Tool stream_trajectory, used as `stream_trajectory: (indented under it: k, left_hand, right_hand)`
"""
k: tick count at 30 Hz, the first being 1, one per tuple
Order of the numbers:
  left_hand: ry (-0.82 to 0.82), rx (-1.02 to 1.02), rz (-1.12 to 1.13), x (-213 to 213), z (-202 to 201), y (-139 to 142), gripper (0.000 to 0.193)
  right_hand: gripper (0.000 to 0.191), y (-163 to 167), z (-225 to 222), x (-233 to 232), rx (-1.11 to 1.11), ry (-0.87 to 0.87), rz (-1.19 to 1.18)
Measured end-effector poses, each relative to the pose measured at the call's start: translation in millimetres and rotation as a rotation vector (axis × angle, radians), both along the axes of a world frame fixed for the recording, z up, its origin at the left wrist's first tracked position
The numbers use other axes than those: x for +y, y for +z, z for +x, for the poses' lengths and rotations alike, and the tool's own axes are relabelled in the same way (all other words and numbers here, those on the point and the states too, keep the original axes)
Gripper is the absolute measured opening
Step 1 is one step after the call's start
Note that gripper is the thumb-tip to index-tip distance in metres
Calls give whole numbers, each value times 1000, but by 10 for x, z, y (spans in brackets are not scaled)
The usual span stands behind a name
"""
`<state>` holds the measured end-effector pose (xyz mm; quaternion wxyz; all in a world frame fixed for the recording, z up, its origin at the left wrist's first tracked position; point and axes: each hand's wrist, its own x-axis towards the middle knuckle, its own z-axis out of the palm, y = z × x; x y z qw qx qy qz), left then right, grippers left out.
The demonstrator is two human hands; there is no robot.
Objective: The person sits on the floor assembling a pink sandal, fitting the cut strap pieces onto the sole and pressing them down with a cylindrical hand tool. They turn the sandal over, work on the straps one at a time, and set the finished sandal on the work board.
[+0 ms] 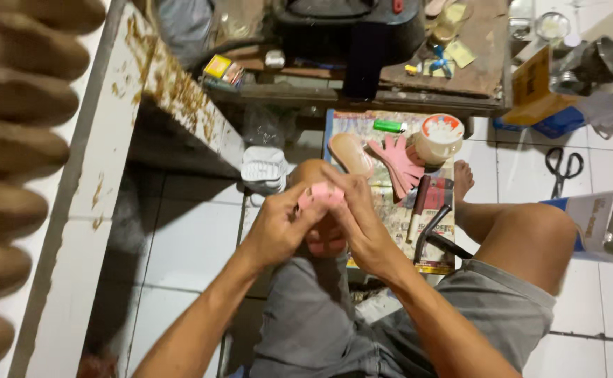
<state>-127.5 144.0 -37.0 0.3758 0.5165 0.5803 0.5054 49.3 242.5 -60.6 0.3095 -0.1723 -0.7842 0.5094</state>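
Head view: a white tub [439, 138] holds pale paste. Left hand [276, 227] and right hand [359, 217] both pinch a small pink piece [322, 195], flat and soft-edged, above the knee.

The pink piece [322, 194] is mostly hidden inside the grip of both hands, and left of it the blurred brown soles [19, 154] are cut off by the frame edge.

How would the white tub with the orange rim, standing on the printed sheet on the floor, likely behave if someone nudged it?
The white tub looks squat and wide, so it would probably slide rather than tip. It stands open and seems filled with white paste, so it likely feels heavy for its size. The pink cut-outs lie against it and might shift too.
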Motion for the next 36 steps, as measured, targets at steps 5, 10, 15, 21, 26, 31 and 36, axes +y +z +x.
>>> stream_trajectory:
  k: [5,10,15,21,26,31,36]
  left_hand:
    - [9,145,14,-77,167,-13,30]
    - [31,244,158,-60,279,11,29]
    - [-268,-197,60,-128,152,95,58]
    - [39,-607,60,-233,18,-95,64]
    - [299,-1016,-6,-234,216,-403,76]
    - [505,-624,-63,-149,302,-524,53]
    - [521,-357,-100,22,331,-462,45]
  right_hand:
    - [33,193,233,131,59,89,-132]
    - [29,81,264,128,41,16,11]
    - [38,-241,424,370,-4,-25,-237]
    - [70,-990,851,938,-780,-582,133]
    - [68,-1393,1037,901,-901,-702,-127]
    - [43,-1109,1196,820,-382,-708,-739]
    - [42,-455,875,161,-109,-429,-716]
